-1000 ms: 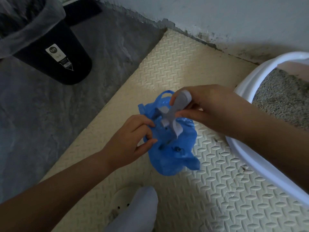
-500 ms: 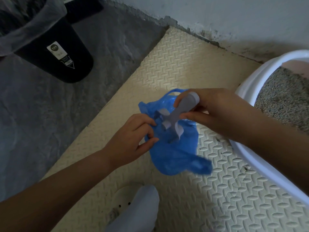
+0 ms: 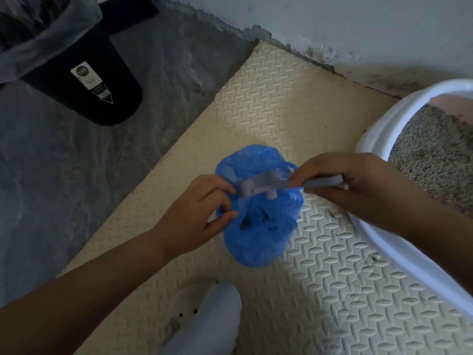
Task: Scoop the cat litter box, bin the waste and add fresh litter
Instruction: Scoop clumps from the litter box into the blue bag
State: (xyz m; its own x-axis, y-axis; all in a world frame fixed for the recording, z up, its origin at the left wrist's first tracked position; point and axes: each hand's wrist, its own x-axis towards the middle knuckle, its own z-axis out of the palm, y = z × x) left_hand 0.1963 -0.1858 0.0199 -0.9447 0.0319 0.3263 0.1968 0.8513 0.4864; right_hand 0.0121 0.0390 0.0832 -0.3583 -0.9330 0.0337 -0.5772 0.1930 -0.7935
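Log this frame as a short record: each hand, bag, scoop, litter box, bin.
left hand: pinches the blue bag at its mouth
right hand: grips the grey scoop by its handle
scoop: roughly level across the bag's mouth
bag: open, dark clumps inside
litter box: white, at right on the foam mat, grey litter inside
bin: black, lined, upper left on the grey floor, apart from the bag

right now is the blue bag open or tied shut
Open. The left hand pinches the rim of the blue bag; its mouth gapes upward, dark bits show inside, and the right hand holds the scoop across it.
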